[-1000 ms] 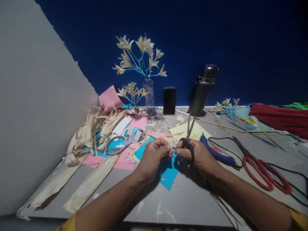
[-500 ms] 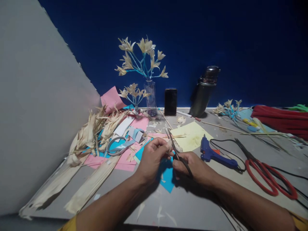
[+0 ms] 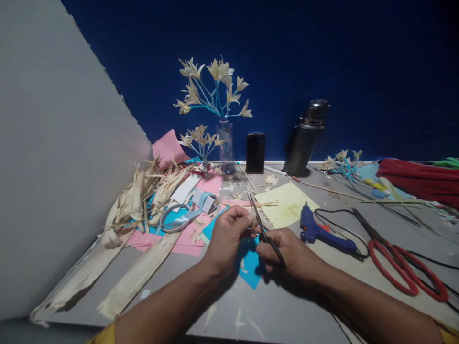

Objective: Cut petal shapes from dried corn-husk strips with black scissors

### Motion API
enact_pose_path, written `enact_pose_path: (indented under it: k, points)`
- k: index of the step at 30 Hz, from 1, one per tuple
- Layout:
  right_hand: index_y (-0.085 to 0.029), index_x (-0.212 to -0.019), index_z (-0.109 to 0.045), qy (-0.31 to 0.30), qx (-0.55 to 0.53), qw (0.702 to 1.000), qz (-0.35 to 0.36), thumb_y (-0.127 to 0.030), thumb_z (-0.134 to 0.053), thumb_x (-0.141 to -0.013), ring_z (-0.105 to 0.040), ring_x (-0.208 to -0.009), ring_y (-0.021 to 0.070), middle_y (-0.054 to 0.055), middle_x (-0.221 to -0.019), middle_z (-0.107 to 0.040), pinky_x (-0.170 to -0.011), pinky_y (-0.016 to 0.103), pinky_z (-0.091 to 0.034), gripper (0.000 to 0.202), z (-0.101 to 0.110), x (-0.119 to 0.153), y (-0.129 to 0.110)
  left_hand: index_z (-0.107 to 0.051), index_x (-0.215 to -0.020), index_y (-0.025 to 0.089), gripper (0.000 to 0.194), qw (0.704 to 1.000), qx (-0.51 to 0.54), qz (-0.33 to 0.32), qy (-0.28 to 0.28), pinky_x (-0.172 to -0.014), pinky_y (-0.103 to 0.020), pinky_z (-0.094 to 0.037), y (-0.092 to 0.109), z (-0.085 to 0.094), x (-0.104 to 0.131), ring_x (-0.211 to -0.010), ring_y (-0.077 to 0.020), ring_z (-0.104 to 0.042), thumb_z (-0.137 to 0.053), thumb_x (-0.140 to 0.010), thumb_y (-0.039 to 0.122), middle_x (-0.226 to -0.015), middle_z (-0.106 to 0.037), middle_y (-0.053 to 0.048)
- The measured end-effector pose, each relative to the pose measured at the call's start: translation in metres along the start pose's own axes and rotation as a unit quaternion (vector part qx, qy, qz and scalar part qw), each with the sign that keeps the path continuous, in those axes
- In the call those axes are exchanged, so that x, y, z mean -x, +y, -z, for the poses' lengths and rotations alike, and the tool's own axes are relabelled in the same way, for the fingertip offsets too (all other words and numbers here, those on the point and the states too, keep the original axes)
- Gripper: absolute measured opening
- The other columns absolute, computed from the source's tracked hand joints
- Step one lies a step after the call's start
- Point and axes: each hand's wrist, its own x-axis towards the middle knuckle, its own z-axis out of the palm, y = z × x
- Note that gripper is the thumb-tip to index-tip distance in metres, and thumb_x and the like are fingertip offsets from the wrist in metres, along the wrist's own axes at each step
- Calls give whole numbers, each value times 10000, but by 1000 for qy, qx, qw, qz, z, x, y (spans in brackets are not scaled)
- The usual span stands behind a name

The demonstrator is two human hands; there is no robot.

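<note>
Near the middle of the table, my left hand (image 3: 229,235) pinches a small pale piece of dried husk (image 3: 254,220) between thumb and fingertips. My right hand (image 3: 283,251) is closed around the dark handles of a pair of small scissors (image 3: 255,209), whose blades point up and away beside the husk piece. Whether the blades touch the husk I cannot tell. Beneath both hands lies a sheet of blue paper (image 3: 251,272) with pale scraps on it. A yellow paper sheet (image 3: 287,203) lies just beyond.
At left are piled dried husks (image 3: 136,196), pink paper (image 3: 193,239) and a tape roll (image 3: 174,220). A glue gun (image 3: 322,234) and red-handled scissors (image 3: 390,263) lie right. Behind stand a glass vase (image 3: 225,148) of husk flowers, a phone (image 3: 256,153) and a flask (image 3: 304,141).
The view has shifted slightly, so the whole scene sits a little differently. Both hands keep their holds, and the small scissors have barely moved.
</note>
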Motion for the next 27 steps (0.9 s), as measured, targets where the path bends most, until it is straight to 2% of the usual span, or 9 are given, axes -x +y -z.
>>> enact_pose_path:
  k: [8, 10, 13, 15, 20, 23, 27]
  points:
    - [-157, -535, -563, 8, -27, 1000, 11, -540, -731, -728, -507, -421, 122, 21, -483, -581, -445, 245, -379, 461, 0, -1, 4, -559, -697, 172, 179, 1000, 2, 2, -8, -655, -260, -459, 0, 1, 0, -616, -136, -591, -715, -700, 259, -640, -649, -21]
    - [-158, -580, -582, 37, -48, 998, 14, -533, -752, -709, -522, -446, 132, 9, -509, -585, -464, 255, -388, 431, 2, -1, 0, -556, -680, 172, 174, 1000, -1, 0, -9, -637, -252, -451, -1, 1, 0, -602, -131, -581, -711, -698, 250, -635, -647, -21]
    - [-156, -671, -616, 121, -42, 990, 53, -473, -804, -667, -519, -537, 120, -8, -600, -602, -525, 244, -386, 369, 6, -1, -10, -560, -661, 171, 151, 1000, -15, -1, -25, -586, -227, -410, -2, 2, -1, -555, -110, -534, -693, -706, 229, -583, -602, -1]
    - [-163, -746, -620, 154, -54, 985, 64, -427, -844, -615, -520, -587, 124, -17, -639, -604, -560, 244, -391, 370, 10, -1, -16, -570, -659, 172, 127, 999, -30, 7, -37, -552, -216, -374, -4, 2, -1, -533, -103, -506, -680, -708, 213, -559, -577, 5]
    - [-167, -854, -613, 172, -78, 979, 78, -382, -862, -575, -477, -592, 111, -39, -671, -557, -565, 243, -377, 432, 15, 0, -20, -577, -614, 177, 108, 993, -105, -2, -63, -535, -222, -333, -4, 2, 1, -527, -100, -439, -658, -686, 174, -545, -532, 12]
    - [-164, -835, -616, 170, -55, 980, 87, -370, -837, -607, -448, -580, 103, -47, -652, -532, -556, 240, -356, 378, 17, 1, -19, -594, -606, 176, 89, 987, -143, -4, -79, -536, -227, -320, -3, 2, 3, -550, -104, -424, -659, -663, 150, -574, -511, 14]
    - [-170, -786, -607, 193, -40, 975, 101, -334, -806, -612, -440, -567, 106, -48, -631, -526, -551, 248, -350, 311, 19, 1, -18, -632, -664, 177, 55, 984, -130, 9, -117, -573, -239, -345, -2, 0, 5, -595, -116, -458, -680, -688, 189, -618, -527, 7]
